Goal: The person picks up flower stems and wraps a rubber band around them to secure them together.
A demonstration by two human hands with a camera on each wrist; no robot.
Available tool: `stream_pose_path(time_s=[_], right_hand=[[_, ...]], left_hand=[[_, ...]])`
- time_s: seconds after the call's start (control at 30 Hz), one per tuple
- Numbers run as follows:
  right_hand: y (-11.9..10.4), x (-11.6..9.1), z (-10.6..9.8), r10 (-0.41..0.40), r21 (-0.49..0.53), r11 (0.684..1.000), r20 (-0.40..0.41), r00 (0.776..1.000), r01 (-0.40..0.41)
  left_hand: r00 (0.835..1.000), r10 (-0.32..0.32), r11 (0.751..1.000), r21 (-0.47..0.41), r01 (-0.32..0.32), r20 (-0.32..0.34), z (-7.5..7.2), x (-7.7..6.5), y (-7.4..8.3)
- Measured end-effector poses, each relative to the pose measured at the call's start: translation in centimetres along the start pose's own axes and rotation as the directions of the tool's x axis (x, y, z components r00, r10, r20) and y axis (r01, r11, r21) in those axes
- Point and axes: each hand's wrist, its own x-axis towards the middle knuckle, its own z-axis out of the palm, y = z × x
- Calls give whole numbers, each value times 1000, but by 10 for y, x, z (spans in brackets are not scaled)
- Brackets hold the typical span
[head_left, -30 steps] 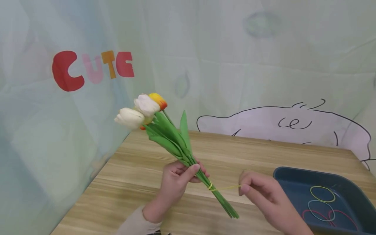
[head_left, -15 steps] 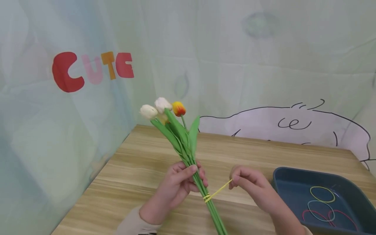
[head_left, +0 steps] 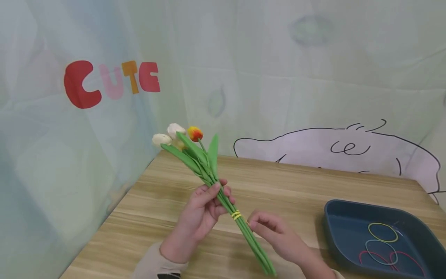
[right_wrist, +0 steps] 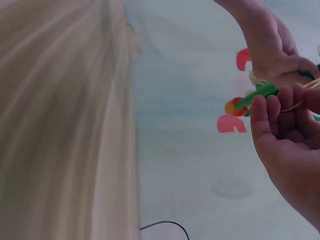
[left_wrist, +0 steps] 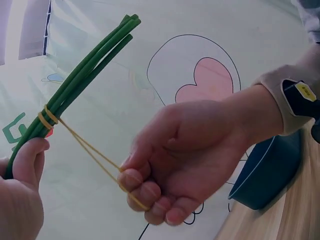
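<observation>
My left hand [head_left: 196, 213] grips a bunch of tulips [head_left: 209, 170] by the stems, its thumb across the front. White and yellow-red blooms point up and to the left, among green leaves. Around the stems below that hand, a yellow rubber band [head_left: 236, 214] is wrapped in more than one turn. The free loop of the rubber band [left_wrist: 90, 147] is drawn out from the stems in the left wrist view. Curled fingers of my right hand [left_wrist: 185, 150] hold that loop. In the head view the right hand [head_left: 278, 236] is close beside the stems, below the wraps.
A dark blue tray [head_left: 334, 240] stands on the wooden table [head_left: 139, 221] at the right. Inside it lie yellow [head_left: 383, 232], light blue and red rubber bands. Printed curtains with the word CUTE [head_left: 83, 85] hang behind and to the left.
The right hand has moved left and down, close to the stems, and more band lies wrapped round them. The bunch swung upright, then tilted left again.
</observation>
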Motion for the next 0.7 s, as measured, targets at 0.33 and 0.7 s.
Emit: stream_pose_path(time_s=[0.33,0.7], right_hand=[[8,-1,32,108,-169,979,-63,992,-117],[0,-5,52,-372,-461,824,-4,928,329]], left_hand=[[961,94,991,114,-66,-261,0,4,0],[827,420,841,503,-200,-374,-15,13,-16]])
